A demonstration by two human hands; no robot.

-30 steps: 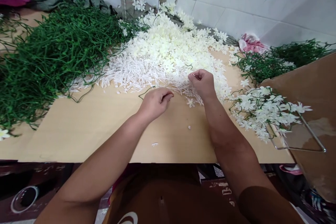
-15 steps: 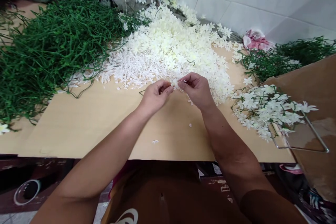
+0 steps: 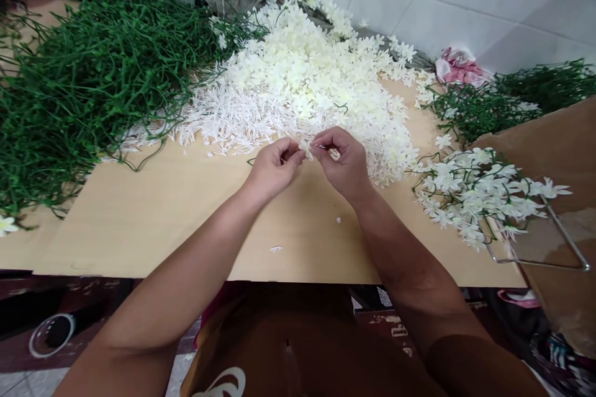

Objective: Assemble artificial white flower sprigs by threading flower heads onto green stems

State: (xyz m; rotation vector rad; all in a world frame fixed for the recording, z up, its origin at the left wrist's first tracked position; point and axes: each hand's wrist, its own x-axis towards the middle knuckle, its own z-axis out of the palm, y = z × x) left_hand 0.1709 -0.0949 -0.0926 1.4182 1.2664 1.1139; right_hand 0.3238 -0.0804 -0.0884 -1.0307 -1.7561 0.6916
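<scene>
Between the two hands, a small white flower [image 3: 306, 149] is pinched: left hand [image 3: 272, 169] and right hand [image 3: 343, 161] both close fingertips on it, steadying it just short of the loose flower pile [image 3: 316, 80] beyond.

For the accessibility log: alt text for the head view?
Both hands, left hand and right hand, pinch one small white flower above a wooden table. Behind lie a heap of white flowers and a pile of green stems.

stems [image 3: 88, 80] left of blossoms [image 3: 316, 80] on table [image 3: 153, 223]
</scene>
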